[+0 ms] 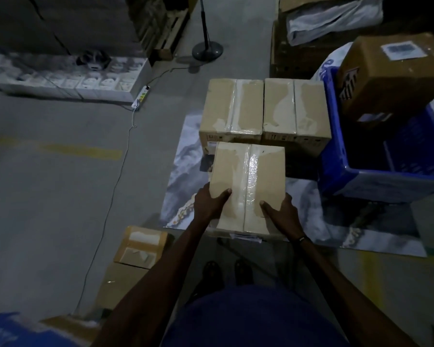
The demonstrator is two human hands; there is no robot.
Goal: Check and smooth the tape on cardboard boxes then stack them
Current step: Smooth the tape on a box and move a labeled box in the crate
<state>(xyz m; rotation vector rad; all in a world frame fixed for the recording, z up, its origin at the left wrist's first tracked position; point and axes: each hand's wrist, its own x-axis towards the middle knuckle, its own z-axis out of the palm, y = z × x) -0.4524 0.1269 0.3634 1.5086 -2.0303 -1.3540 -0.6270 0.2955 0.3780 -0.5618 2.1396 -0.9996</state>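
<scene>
Box (247,186) at 12 o'clock from body, near edge gripped by left hand (208,200) and right hand (283,211), thumbs on top. Two taped boxes (263,111) beyond it. Keep level; press tape (248,176) flat along seam before stacking.

Bare floor (60,196) lying open left of mat (183,176), only thin cable (115,171) trailing across. Two taped boxes (232,108) (296,108) blocking mat's far edge, standing side by side, touching. Blue crate (336,156) crowding mat's right edge. Small carton (140,246) sitting off mat's near left corner. Held box (248,186) filling mat's middle.
</scene>
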